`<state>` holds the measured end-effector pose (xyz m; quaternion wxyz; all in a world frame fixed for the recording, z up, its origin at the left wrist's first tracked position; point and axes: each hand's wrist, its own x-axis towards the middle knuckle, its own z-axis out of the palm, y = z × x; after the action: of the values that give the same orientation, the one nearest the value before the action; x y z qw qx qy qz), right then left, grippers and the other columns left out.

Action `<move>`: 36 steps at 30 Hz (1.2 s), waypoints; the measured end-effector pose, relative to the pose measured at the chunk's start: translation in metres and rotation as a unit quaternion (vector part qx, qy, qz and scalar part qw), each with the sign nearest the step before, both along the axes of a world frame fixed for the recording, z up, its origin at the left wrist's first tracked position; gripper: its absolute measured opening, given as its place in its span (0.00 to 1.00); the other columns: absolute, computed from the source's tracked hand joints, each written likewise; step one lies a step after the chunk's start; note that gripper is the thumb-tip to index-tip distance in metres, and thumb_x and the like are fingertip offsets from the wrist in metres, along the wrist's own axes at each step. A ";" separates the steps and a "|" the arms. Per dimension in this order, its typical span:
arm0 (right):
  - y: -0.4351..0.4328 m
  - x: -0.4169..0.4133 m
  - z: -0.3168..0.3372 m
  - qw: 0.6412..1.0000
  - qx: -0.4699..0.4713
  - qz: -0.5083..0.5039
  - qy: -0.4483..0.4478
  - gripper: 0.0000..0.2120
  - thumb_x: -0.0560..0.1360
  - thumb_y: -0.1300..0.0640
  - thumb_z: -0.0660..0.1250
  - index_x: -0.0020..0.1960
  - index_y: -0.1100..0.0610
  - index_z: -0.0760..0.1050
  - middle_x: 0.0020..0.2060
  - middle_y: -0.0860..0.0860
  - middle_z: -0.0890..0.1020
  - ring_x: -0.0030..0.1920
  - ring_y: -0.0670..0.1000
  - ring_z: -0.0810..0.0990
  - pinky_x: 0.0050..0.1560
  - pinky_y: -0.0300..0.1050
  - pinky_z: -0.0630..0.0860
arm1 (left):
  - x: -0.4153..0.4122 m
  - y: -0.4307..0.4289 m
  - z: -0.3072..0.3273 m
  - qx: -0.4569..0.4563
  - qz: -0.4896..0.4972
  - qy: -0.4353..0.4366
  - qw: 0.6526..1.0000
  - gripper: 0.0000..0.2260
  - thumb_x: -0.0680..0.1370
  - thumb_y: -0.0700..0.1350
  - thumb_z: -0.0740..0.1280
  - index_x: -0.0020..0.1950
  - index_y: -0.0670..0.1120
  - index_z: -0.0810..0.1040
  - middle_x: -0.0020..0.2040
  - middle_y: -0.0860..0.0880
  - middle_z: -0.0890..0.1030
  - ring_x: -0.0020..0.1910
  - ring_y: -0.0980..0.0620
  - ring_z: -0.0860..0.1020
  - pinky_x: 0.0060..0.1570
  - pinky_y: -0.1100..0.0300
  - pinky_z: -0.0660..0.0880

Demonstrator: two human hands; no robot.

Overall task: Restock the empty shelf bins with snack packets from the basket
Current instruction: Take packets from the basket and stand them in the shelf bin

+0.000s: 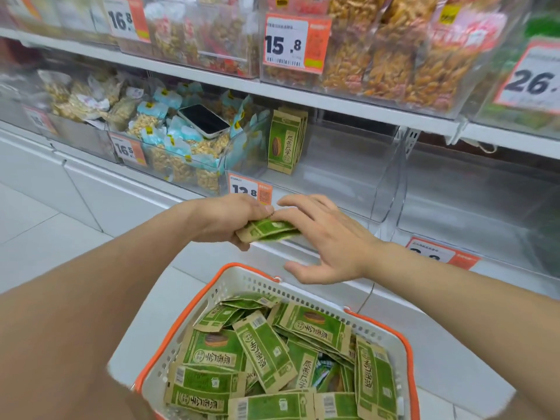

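The basket point(209, 298) sits low in front. It is white plastic with a perforated wall and an orange rim, and it is heaped with green-and-tan snack packets point(263, 353) lying flat at all angles. A small stack point(268, 230) of the same packets is gripped flat in the left hand point(230, 216), above the basket and just before the shelf, with the right hand point(333, 241) touching its far end. A few upright packets point(286, 140) stand at the left side of a clear bin point(385, 183) that is otherwise empty — as is the neighbouring bin point(472, 213) to its right.

Matt paper-look snack packets point(266, 231), perforated plastic basket point(242, 283), clear glossy plastic bins point(385, 183)
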<state>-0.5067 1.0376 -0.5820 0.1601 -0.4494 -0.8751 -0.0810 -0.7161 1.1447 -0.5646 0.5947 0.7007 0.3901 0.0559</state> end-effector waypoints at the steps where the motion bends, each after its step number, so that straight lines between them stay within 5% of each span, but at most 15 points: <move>1: 0.001 0.000 -0.002 1.000 0.015 -0.008 0.018 0.26 0.78 0.44 0.67 0.72 0.54 0.70 0.63 0.52 0.76 0.59 0.55 0.77 0.62 0.53 0.72 | 0.002 -0.001 0.004 -0.012 0.012 -0.016 1.000 0.13 0.88 0.44 0.57 0.53 0.40 0.78 0.36 0.44 0.73 0.27 0.52 0.66 0.32 0.58 0.73; 4: 0.007 -0.004 -0.002 0.990 0.037 -0.076 0.109 0.14 0.84 0.47 0.60 0.66 0.52 0.71 0.53 0.49 0.79 0.49 0.55 0.79 0.46 0.56 0.77 | 0.006 -0.002 0.012 -0.067 0.043 -0.094 0.992 0.15 0.86 0.47 0.56 0.55 0.40 0.79 0.34 0.43 0.72 0.25 0.51 0.63 0.31 0.57 0.72; 8: 0.015 -0.009 0.007 0.919 -0.033 -0.217 0.327 0.11 0.86 0.47 0.58 0.57 0.53 0.73 0.45 0.47 0.81 0.46 0.53 0.79 0.47 0.57 0.77 | 0.014 0.002 0.019 -0.030 0.120 -0.196 0.973 0.28 0.81 0.69 0.61 0.47 0.44 0.81 0.33 0.45 0.74 0.28 0.49 0.70 0.37 0.55 0.77; 12: 0.024 -0.016 0.008 0.839 -0.130 -0.244 0.469 0.13 0.87 0.48 0.56 0.54 0.53 0.76 0.46 0.47 0.83 0.47 0.50 0.81 0.53 0.56 0.79 | 0.024 0.004 0.009 0.164 0.144 -0.168 0.961 0.24 0.86 0.54 0.63 0.49 0.32 0.80 0.31 0.49 0.73 0.29 0.53 0.72 0.34 0.57 0.78; 16: 0.023 -0.027 0.009 0.824 -0.145 -0.214 0.505 0.16 0.88 0.47 0.53 0.57 0.56 0.74 0.39 0.54 0.84 0.31 0.54 0.84 0.26 0.47 0.76 | 0.028 0.010 0.007 0.203 0.177 -0.183 0.946 0.23 0.87 0.52 0.62 0.45 0.33 0.78 0.30 0.47 0.74 0.28 0.52 0.73 0.32 0.56 0.77; 19: 0.031 -0.029 0.016 0.794 -0.152 -0.214 0.549 0.16 0.87 0.46 0.56 0.58 0.56 0.75 0.37 0.55 0.85 0.27 0.56 0.83 0.20 0.42 0.72 | 0.030 0.014 0.009 0.197 0.187 -0.190 0.943 0.25 0.87 0.54 0.61 0.48 0.31 0.79 0.32 0.43 0.76 0.29 0.49 0.75 0.32 0.55 0.78; 21: 0.041 -0.029 0.021 0.761 -0.162 -0.230 0.585 0.15 0.86 0.45 0.60 0.58 0.56 0.76 0.35 0.54 0.86 0.26 0.56 0.82 0.21 0.41 0.71 | 0.031 0.015 0.010 0.213 0.209 -0.163 0.940 0.28 0.87 0.57 0.57 0.47 0.34 0.82 0.33 0.44 0.80 0.30 0.50 0.78 0.34 0.54 0.79; 24: 0.067 -0.021 0.028 0.721 -0.151 -0.263 0.623 0.16 0.86 0.45 0.60 0.58 0.59 0.75 0.32 0.54 0.85 0.27 0.57 0.80 0.24 0.41 0.69 | 0.025 0.030 0.006 0.389 0.247 -0.048 0.886 0.24 0.87 0.55 0.56 0.47 0.41 0.83 0.38 0.47 0.82 0.40 0.46 0.81 0.44 0.48 0.79; 27: 0.106 -0.007 0.029 0.681 -0.132 -0.303 0.653 0.14 0.86 0.48 0.60 0.55 0.59 0.75 0.44 0.57 0.85 0.39 0.59 0.86 0.32 0.50 0.82 | 0.012 0.044 -0.003 0.540 0.193 0.049 0.818 0.08 0.81 0.45 0.61 0.49 0.47 0.79 0.45 0.48 0.80 0.48 0.43 0.78 0.49 0.44 0.77; 29: 0.129 0.001 0.027 0.664 -0.119 -0.322 0.664 0.10 0.85 0.51 0.62 0.52 0.57 0.73 0.51 0.57 0.85 0.47 0.57 0.85 0.43 0.51 0.84 | 0.007 0.050 -0.010 0.602 0.116 0.121 0.781 0.07 0.78 0.43 0.63 0.52 0.48 0.78 0.48 0.47 0.78 0.52 0.42 0.75 0.52 0.45 0.73; 32: 0.151 0.010 0.023 0.719 -0.102 -0.338 0.599 0.06 0.84 0.55 0.64 0.57 0.54 0.68 0.58 0.54 0.82 0.53 0.52 0.81 0.48 0.44 0.76 | 0.006 0.055 -0.012 0.624 0.068 0.152 0.764 0.10 0.75 0.42 0.64 0.55 0.49 0.75 0.48 0.48 0.78 0.52 0.41 0.74 0.53 0.47 0.68; 36: 0.174 0.017 0.010 0.814 -0.120 -0.337 0.458 0.10 0.84 0.54 0.65 0.62 0.51 0.66 0.60 0.50 0.81 0.60 0.56 0.81 0.63 0.57 0.78 | 0.010 0.062 -0.019 0.659 0.058 0.153 0.734 0.10 0.74 0.48 0.55 0.52 0.48 0.71 0.44 0.48 0.78 0.49 0.41 0.73 0.50 0.47 0.64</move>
<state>-0.4900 1.2116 -0.5721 0.4497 -0.7167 -0.4975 0.1912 -0.7065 1.2063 -0.5834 -0.0880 0.8924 0.3812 0.2249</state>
